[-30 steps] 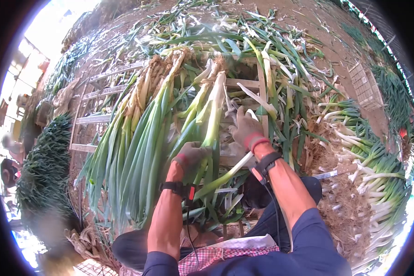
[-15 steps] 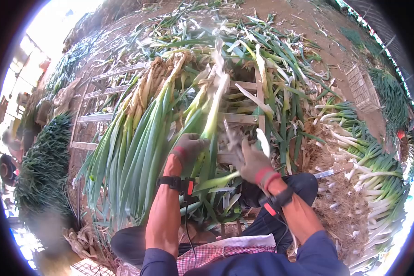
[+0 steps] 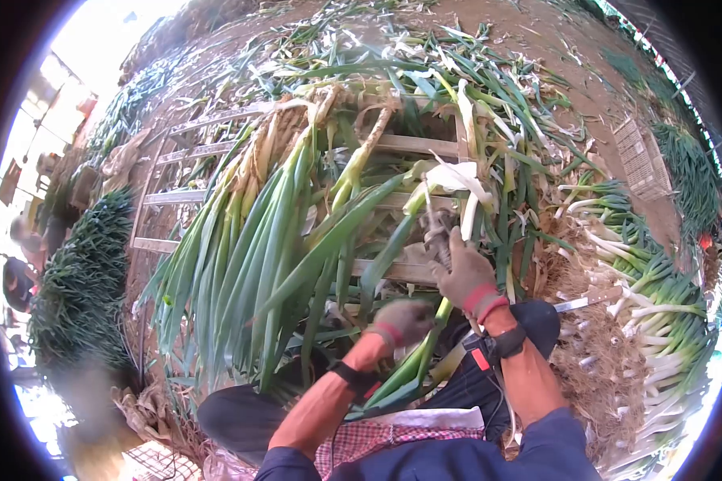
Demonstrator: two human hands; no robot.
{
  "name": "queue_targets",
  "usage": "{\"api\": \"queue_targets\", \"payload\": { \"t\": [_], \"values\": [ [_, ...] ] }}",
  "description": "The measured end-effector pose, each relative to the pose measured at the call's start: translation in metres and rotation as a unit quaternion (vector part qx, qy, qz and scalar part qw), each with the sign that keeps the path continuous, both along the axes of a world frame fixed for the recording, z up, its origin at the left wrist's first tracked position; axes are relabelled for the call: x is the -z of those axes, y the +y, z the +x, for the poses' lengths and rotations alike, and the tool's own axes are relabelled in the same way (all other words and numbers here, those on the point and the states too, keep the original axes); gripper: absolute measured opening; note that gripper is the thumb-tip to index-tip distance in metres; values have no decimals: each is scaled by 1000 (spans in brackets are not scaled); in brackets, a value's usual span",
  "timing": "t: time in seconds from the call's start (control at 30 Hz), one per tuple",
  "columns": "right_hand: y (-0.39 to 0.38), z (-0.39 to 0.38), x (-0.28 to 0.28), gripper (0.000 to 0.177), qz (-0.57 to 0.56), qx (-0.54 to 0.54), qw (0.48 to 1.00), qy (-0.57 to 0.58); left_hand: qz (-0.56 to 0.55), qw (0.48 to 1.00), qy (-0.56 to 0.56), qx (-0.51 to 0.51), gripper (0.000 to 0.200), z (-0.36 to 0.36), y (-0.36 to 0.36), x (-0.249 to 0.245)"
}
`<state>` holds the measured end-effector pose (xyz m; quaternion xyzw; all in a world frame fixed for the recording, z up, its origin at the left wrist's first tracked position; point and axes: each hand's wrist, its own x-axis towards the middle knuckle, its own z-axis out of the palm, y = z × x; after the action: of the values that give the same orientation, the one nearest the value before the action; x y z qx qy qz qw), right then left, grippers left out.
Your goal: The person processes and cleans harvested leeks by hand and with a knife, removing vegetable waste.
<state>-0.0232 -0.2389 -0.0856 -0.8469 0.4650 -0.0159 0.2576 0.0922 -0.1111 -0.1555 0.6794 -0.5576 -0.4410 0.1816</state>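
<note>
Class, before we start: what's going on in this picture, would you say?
A gloved person works over a wooden rack heaped with long green leeks. The left hand grips one leek stalk. The right hand, just above it, has its grip on a pale outer leaf curling away. White-stemmed leeks lie piled to the right.

farm yard: leek heaps [image 3: 249, 232], dirt ground [image 3: 553, 48]
</note>
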Motion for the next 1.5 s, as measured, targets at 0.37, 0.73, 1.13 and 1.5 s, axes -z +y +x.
{"api": "queue_targets", "payload": {
  "t": [0.37,0.73,1.13,1.5],
  "values": [
    [19,53,10,84,60,-134,989,-1,-77,926,-309,-201,21,140,-34,38],
    [1,113,27,77,44,-111,990,69,-159,898,-239,-333,24,170,-20,21],
    [-113,177,49,71,-25,-45,997,54,23,942,-238,-234,50,204,-74,52],
    [-65,145,50,89,-1,-66,994,83,-61,966,45,-246,54,180,-37,82]
  ]
}}
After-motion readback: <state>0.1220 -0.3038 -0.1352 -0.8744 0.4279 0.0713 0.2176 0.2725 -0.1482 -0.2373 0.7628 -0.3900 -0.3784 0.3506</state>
